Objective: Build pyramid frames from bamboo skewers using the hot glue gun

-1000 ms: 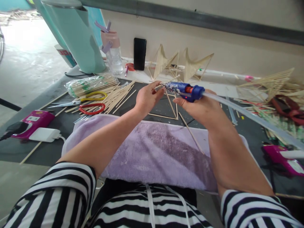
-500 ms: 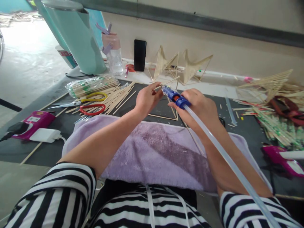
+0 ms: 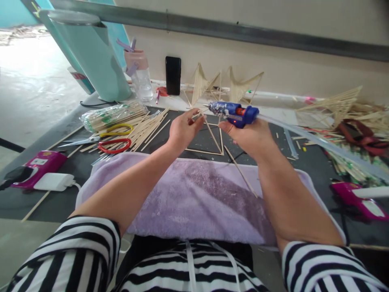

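Observation:
My right hand (image 3: 252,136) is closed round a blue glue gun (image 3: 240,114), its nozzle pointing left and a long clear glue stick trailing from its back. My left hand (image 3: 185,127) pinches the upper end of a thin wooden stick (image 3: 212,134) just left of the nozzle. That stick slants down to the corner of a wooden stick frame (image 3: 205,152) on the dark table. A purple towel (image 3: 182,198) lies along the near edge, with one loose stick (image 3: 242,172) resting partly on it.
Scissors (image 3: 115,145), loose sticks (image 3: 152,127) and a magenta power strip (image 3: 42,166) are at left. Behind stand a bottle (image 3: 142,79), phone (image 3: 173,76) and stick models (image 3: 240,86). More sticks (image 3: 349,162) and another magenta strip (image 3: 355,200) lie right.
The glue gun has turned more sideways and moved right, away from my left fingers. The camera view has shifted slightly. My left hand keeps its pinch.

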